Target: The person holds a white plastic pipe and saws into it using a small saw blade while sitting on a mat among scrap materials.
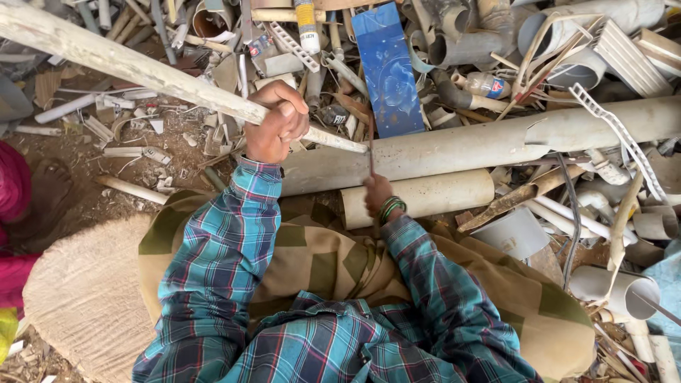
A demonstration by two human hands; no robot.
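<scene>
My left hand (278, 126) is closed tight, fingers (287, 108) wrapped all the way round a long dusty whitish pipe (128, 62), which runs from my grip out toward ten o'clock to the top left corner; a short tapering end of it sticks out of my fist toward three o'clock. My right hand (377, 196) sits just at four o'clock from the left one, green bangles (390, 208) on the wrist, closed on the lower end of a thin dark blade-like tool (370, 150) that stands up toward twelve o'clock, its upper part close to the tip of the pipe; whether they touch I cannot tell. Right behind that hand lies a short thick cream pipe section (433, 193), and above it, at one o'clock, a long grey pipe (496, 139) stretches to the right edge. At twelve o'clock a blue panel (389, 71) rests on the scrap heap of cut pipe and plastic strips. Below my hands spreads a brown patterned cloth (326, 262) across my lap, and at eight o'clock a coarse sack (85, 298) lies on the dirt ground (85, 174).
</scene>
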